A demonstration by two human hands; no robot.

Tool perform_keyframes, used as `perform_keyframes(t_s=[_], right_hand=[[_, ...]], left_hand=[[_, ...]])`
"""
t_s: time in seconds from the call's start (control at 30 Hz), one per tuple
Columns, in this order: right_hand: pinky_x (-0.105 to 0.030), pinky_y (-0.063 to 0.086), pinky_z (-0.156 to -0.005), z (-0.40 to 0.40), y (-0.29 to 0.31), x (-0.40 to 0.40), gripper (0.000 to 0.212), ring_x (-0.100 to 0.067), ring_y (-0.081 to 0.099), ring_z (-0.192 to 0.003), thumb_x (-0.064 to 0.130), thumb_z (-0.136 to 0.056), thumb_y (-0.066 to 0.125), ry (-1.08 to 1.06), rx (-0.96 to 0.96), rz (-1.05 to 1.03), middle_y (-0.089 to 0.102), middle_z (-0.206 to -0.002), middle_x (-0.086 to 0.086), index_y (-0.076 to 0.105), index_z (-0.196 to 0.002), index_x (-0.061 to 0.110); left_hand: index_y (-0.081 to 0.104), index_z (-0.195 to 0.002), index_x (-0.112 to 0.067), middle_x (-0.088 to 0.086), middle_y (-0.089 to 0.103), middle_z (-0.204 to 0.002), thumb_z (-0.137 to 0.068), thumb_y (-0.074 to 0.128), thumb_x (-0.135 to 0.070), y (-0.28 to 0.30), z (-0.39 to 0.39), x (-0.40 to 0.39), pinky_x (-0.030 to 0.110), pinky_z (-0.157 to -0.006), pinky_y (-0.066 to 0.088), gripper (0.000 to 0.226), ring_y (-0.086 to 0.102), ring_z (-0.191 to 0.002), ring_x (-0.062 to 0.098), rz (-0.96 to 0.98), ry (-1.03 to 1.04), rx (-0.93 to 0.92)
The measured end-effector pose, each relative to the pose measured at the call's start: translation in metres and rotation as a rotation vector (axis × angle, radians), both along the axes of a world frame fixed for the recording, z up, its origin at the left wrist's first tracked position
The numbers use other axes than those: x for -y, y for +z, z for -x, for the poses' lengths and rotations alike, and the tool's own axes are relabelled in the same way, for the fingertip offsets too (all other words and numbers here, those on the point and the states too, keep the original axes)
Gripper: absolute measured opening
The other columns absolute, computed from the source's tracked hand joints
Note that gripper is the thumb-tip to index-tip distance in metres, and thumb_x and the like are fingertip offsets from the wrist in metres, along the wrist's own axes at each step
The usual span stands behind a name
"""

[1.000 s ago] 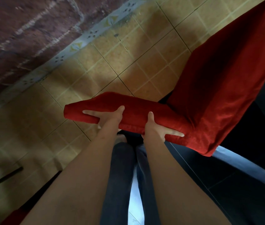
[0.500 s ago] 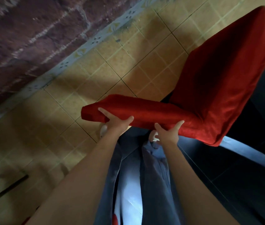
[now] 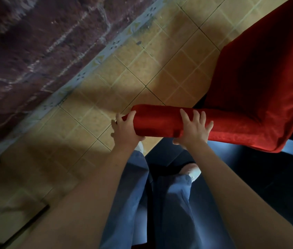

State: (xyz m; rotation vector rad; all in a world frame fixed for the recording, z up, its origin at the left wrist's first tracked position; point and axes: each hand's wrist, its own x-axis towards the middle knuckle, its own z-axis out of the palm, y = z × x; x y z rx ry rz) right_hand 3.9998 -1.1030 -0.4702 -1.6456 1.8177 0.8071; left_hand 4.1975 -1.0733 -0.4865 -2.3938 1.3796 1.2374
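Out in front of me at about waist height, I've got the red cloth (image 3: 157,123) rolled into a thick tube lying roughly level across my view, and both hands are on it. My left hand (image 3: 126,131) is at the open left end of the roll, fingers (image 3: 131,115) curled over the top edge and thumb tucked underneath, so that end is properly gripped. My right hand (image 3: 194,131) sits further along, right where the roll meets the loose part, with its fingers (image 3: 184,115) spread a bit and wrapped over the top while the thumb pinches from below. So neither hand is free, both are closed round the fabric. From my right hand the unrolled rest of the cloth runs up and away to the right as one wide flat sheet, out past the edge of the view, so I can't tell what it's attached to or lying on. Below all that there's the tan tiled floor (image 3: 95,123), a brick wall (image 3: 34,51) on the left with a pale patterned border strip (image 3: 95,63) along its base, my blue trousers (image 3: 129,194), and one light shoe toe (image 3: 194,172) on a darker bit of floor.
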Motion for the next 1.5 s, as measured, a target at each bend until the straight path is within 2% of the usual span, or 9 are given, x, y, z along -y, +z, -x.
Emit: perform_keyframes(t_s=[0.17, 0.33, 0.57, 0.73, 0.87, 1.07, 1.17, 1.3, 1.5], right_hand=[[-0.070, -0.006, -0.107, 0.002, -0.019, 0.004, 0.121, -0.031, 0.004, -0.147, 0.050, -0.057, 0.088, 0.093, 0.089, 0.035, 0.019, -0.156, -0.006, 0.013, -0.151, 0.035], [-0.072, -0.003, -0.107, 0.007, -0.028, -0.002, 0.112, -0.026, 0.019, -0.144, 0.047, -0.059, 0.087, 0.223, 0.142, 0.155, 0.033, -0.151, 0.003, 0.026, -0.150, 0.026], [-0.055, 0.019, -0.112, 0.009, -0.025, -0.001, 0.066, -0.026, 0.049, -0.120, 0.039, -0.070, 0.078, 0.274, 0.164, 0.278, 0.060, -0.122, 0.000, 0.054, -0.128, 0.019], [-0.048, 0.022, -0.108, 0.013, -0.018, 0.002, 0.048, -0.023, 0.057, -0.104, 0.037, -0.070, 0.075, 0.315, 0.145, 0.332, 0.065, -0.104, 0.003, 0.061, -0.112, 0.019], [-0.041, 0.027, -0.101, 0.013, -0.017, 0.006, 0.040, -0.020, 0.057, -0.099, 0.040, -0.071, 0.074, 0.349, 0.128, 0.330, 0.065, -0.098, 0.005, 0.060, -0.103, 0.021], [-0.037, 0.031, -0.092, 0.013, -0.023, 0.005, 0.043, -0.021, 0.054, -0.102, 0.039, -0.070, 0.074, 0.331, 0.165, 0.360, 0.064, -0.102, 0.004, 0.060, -0.106, 0.021], [-0.043, 0.026, -0.104, 0.009, -0.027, 0.002, 0.068, -0.023, 0.048, -0.117, 0.039, -0.066, 0.079, 0.239, 0.220, 0.340, 0.058, -0.123, 0.002, 0.053, -0.126, 0.022], [-0.060, 0.010, -0.113, 0.006, -0.028, -0.002, 0.102, -0.026, 0.031, -0.135, 0.040, -0.060, 0.086, 0.248, 0.142, 0.243, 0.040, -0.142, -0.001, 0.031, -0.144, 0.023], [-0.049, 0.025, -0.106, 0.014, -0.033, 0.000, 0.056, -0.028, 0.056, -0.107, 0.030, -0.068, 0.078, 0.291, 0.117, 0.383, 0.065, -0.108, -0.003, 0.059, -0.118, 0.016]], left_hand=[[0.047, -0.138, -0.029, 0.009, 0.036, -0.141, -0.055, 0.091, -0.027, -0.012, -0.018, -0.008, 0.045, -0.099, 0.043, 0.094, 0.035, -0.126, 0.032, 0.192, -0.040, -0.144], [0.055, -0.133, -0.021, 0.009, 0.053, -0.127, -0.052, 0.093, -0.023, -0.016, -0.024, -0.007, 0.044, -0.091, 0.048, 0.090, 0.052, -0.112, 0.033, 0.274, -0.104, -0.157], [0.062, -0.124, -0.015, 0.008, 0.061, -0.115, -0.052, 0.093, -0.024, -0.009, -0.027, -0.001, 0.035, -0.085, 0.048, 0.078, 0.059, -0.103, 0.029, 0.314, -0.168, -0.179], [0.063, -0.122, -0.015, 0.007, 0.062, -0.114, -0.056, 0.091, -0.023, 0.001, -0.027, 0.007, 0.028, -0.080, 0.043, 0.072, 0.062, -0.098, 0.027, 0.303, -0.253, -0.168], [0.061, -0.126, -0.016, 0.008, 0.062, -0.114, -0.060, 0.088, -0.019, 0.005, -0.028, 0.010, 0.032, -0.082, 0.046, 0.071, 0.063, -0.099, 0.028, 0.309, -0.269, -0.163], [0.051, -0.134, -0.017, 0.008, 0.060, -0.122, -0.069, 0.083, -0.013, -0.002, -0.046, -0.002, 0.043, -0.093, 0.049, 0.073, 0.058, -0.111, 0.026, 0.318, -0.170, -0.217], [0.052, -0.132, -0.016, 0.006, 0.060, -0.122, -0.064, 0.086, -0.010, -0.008, -0.050, -0.001, 0.040, -0.093, 0.048, 0.077, 0.057, -0.112, 0.025, 0.300, -0.157, -0.221], [0.048, -0.134, -0.016, 0.007, 0.060, -0.122, -0.062, 0.086, -0.009, -0.013, -0.056, 0.004, 0.038, -0.093, 0.047, 0.082, 0.058, -0.112, 0.028, 0.230, -0.194, -0.210], [0.056, -0.126, -0.016, 0.008, 0.068, -0.107, -0.066, 0.086, -0.020, -0.010, -0.059, 0.008, 0.038, -0.085, 0.052, 0.067, 0.064, -0.098, 0.028, 0.242, -0.244, -0.215]])
